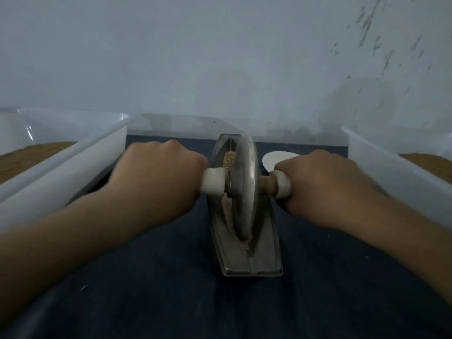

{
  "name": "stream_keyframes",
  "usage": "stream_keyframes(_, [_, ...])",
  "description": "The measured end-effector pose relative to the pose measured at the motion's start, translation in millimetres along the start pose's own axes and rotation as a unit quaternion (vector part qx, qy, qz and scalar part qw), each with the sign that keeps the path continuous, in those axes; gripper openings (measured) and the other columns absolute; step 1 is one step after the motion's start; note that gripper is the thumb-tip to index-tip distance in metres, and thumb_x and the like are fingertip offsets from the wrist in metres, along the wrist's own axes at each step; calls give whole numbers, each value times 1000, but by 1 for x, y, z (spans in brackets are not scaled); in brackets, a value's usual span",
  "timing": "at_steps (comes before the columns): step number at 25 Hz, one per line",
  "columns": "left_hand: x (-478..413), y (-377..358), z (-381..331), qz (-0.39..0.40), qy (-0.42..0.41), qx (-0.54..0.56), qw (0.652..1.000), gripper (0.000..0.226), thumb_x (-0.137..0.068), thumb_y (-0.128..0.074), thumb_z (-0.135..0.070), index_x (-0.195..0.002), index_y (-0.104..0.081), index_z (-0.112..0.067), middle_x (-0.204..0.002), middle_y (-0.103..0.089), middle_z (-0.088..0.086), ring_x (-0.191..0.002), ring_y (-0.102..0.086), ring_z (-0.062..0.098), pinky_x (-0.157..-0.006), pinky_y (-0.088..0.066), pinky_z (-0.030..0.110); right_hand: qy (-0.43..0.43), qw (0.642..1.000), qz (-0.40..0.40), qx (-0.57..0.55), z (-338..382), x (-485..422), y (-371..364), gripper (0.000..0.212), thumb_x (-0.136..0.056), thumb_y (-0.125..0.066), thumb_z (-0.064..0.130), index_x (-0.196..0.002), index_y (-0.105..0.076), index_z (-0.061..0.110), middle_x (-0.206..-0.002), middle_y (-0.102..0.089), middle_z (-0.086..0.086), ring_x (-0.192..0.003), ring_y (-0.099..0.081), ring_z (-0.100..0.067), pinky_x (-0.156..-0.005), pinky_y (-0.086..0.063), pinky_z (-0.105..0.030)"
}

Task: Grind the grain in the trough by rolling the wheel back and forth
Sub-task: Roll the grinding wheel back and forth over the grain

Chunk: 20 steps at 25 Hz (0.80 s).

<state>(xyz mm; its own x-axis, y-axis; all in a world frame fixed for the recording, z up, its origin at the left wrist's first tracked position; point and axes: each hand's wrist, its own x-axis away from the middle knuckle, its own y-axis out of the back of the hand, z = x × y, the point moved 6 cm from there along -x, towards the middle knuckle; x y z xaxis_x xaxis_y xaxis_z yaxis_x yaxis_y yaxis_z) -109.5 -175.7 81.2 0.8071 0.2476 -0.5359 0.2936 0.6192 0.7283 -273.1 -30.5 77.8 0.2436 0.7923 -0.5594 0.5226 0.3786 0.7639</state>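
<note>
So the trough sits dead centre on the cloth, running away toward the wall. The wheel stands upright in it, with grain in the channel behind. The left hand is on the left handle and the right hand on the right handle. There are 2 tubs, the left tub and the right tub, 1 on each side. A dish lies just right of the trough, behind the right hand.
</note>
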Motion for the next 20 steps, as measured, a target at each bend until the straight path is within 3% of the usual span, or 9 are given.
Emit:
stream_keyframes(2, [-21, -25, -2, 64, 70, -8, 995, 4, -81, -65, -33, -83, -63, -31, -64, -45, -6, -51, -43, 19, -47, -30, 27, -53, 996, 65, -36, 4, -25, -26, 19, -79, -67, 39, -70, -51, 34, -66, -55, 11, -55, -49, -12, -47, -30, -23])
stream_keyframes(4, [-54, -36, 2, 87, 111, 24, 990, 12, -92, -58, -26, -102, -65, -25, -89, -62, 2, -77, -63, 27, -60, -41, 34, -94, 988, 102, -71, 7, -55, -37, 7, -90, -65, 33, -93, -65, 27, -91, -66, -1, -81, -63, -25, -62, -45, -31])
stream_keyframes(7, [-61, -35, 5, 117, 88, 19, 989, 15, -91, -58, -26, -103, -66, -25, -94, -64, 3, -84, -65, 28, -62, -41, 35, -73, 981, 153, -94, 3, -58, -40, 12, -90, -64, 35, -84, -58, 27, -86, -61, 3, -85, -64, -26, -65, -46, -33])
stream_keyframes(9, [-28, -23, 2, 59, 42, 31, 997, 8, -81, -64, -33, -88, -65, -31, -73, -54, -5, -61, -55, 22, -51, -32, 29, -5, 996, 70, -48, -1, -29, -23, 18, -79, -58, 36, -69, -45, 30, -65, -50, 12, -57, -52, -16, -49, -33, -26])
stream_keyframes(12, [6, -5, 2, -29, 26, 34, 999, 31, -53, -76, -41, -60, -47, -33, -55, -11, -15, -44, -5, 7, -48, -6, 15, 35, 993, -103, 40, -1, 4, 1, 18, -59, -45, 42, -62, -31, 31, -46, -19, 13, -39, -12, -4, -46, -6, -16])
stream_keyframes(13, [0, -11, 4, -17, 37, 32, 999, 34, -54, -76, -41, -60, -44, -33, -55, -10, -15, -44, -4, 6, -48, -7, 16, 38, 995, -86, 35, -1, -6, -4, 21, -60, -48, 42, -61, -30, 32, -47, -20, 13, -39, -14, -6, -46, -6, -16])
stream_keyframes(15, [-14, -31, 1, 43, 75, 22, 996, 15, -74, -70, -37, -73, -58, -29, -58, -33, -11, -44, -35, 12, -46, -24, 23, 26, 1000, -12, 12, 6, -34, -26, 26, -74, -63, 40, -64, -39, 35, -55, -40, 13, -46, -39, -14, -44, -22, -20])
stream_keyframes(17, [-49, -43, 4, 72, 123, 25, 989, 9, -89, -62, -31, -95, -67, -25, -80, -59, -1, -72, -63, 26, -58, -39, 31, -52, 995, 74, -52, 5, -65, -45, 11, -87, -67, 35, -82, -58, 31, -79, -62, 2, -69, -56, -22, -56, -40, -29])
stream_keyframes(20, [-74, -38, 3, 102, 110, 16, 989, 13, -91, -61, -24, -101, -68, -20, -94, -65, 5, -85, -65, 29, -63, -42, 34, -97, 977, 151, -113, -1, -71, -55, 4, -92, -64, 30, -91, -60, 27, -97, -66, -2, -84, -61, -25, -69, -50, -34])
